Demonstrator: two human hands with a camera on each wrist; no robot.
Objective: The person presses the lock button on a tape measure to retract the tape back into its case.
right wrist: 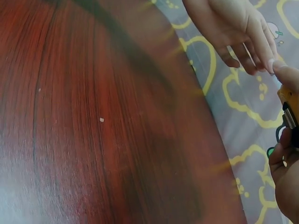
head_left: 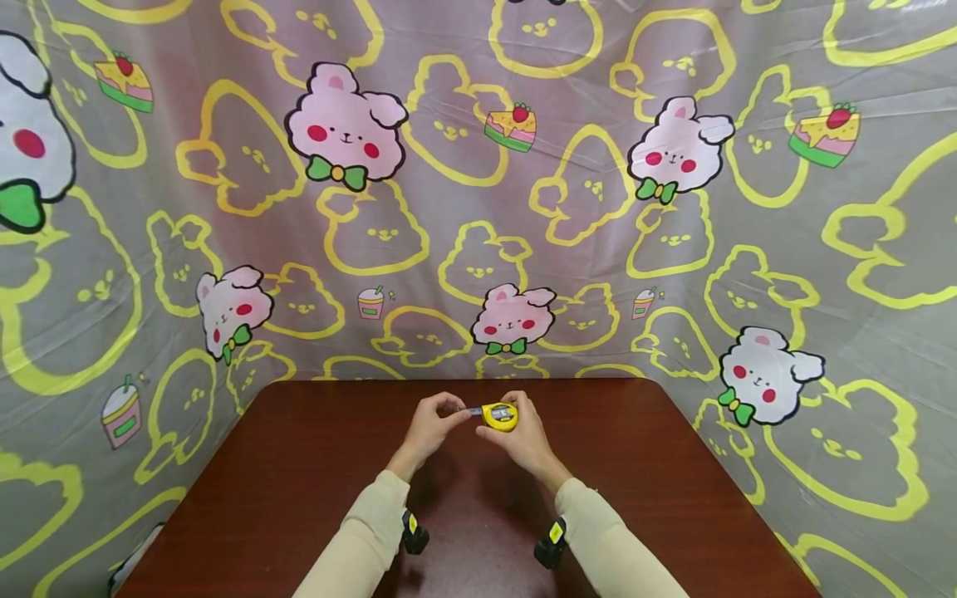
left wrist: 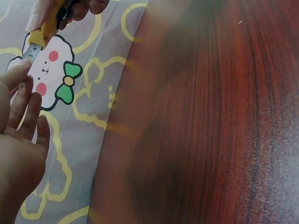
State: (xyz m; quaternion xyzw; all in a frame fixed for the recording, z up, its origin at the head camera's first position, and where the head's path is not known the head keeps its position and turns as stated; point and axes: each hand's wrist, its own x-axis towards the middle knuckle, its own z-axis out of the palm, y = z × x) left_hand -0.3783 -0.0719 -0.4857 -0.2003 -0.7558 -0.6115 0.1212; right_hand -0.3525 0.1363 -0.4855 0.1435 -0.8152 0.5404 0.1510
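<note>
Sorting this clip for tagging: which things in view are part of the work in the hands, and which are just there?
In use:
tape measure, its yellow case held in the right hand
tape tip, pinched by the left hand

Just there:
table, under the hands
printed backdrop, with bunnies and cakes
wrist cameras, strapped to both sleeves

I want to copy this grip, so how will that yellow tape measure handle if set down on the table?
The tape measure looks rounded, so on edge it might roll. Its case seems hard and compact. The right hand grips it; the left hand pinches the tape tip, which probably snaps back.
</note>
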